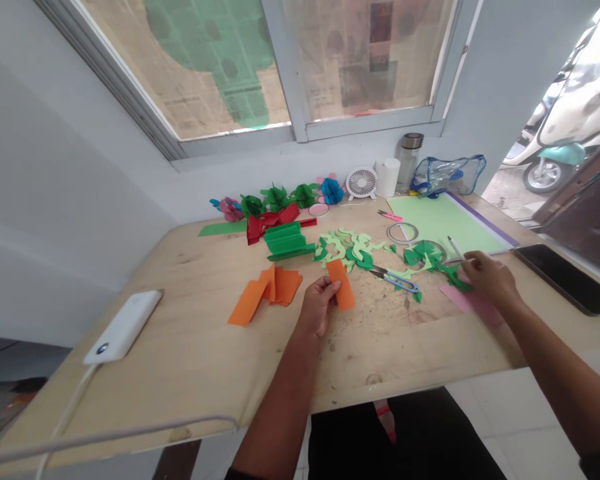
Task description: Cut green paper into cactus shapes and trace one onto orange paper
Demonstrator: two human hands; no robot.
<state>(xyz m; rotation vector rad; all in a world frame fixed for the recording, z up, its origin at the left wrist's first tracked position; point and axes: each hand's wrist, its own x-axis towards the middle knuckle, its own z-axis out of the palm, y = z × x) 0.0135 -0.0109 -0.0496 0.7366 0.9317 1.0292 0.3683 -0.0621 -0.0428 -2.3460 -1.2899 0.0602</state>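
My left hand (321, 303) grips a folded orange paper strip (341, 285), thumb on its face, a little above the table's middle. At the right, my right hand (489, 277) pinches a slim white pencil (455, 247) with a dark tip pointing up and left. Under that hand lie green paper cutouts (453, 273) and a pink paper piece (457, 298). Between the hands are blue-handled thread snips (397, 280) and a heap of pale and dark green paper scraps (350, 247). More folded orange paper (283, 287) rests left of my left hand.
Green pleated paper (286, 239), red folded paper (275, 221) and several paper flowers (275, 198) stand behind. Farther right are pink snips (391, 216), wire rings (403, 233), a small fan (362, 182), a bottle (409, 162) and a phone (573, 277). A white power strip (125, 327) lies left.
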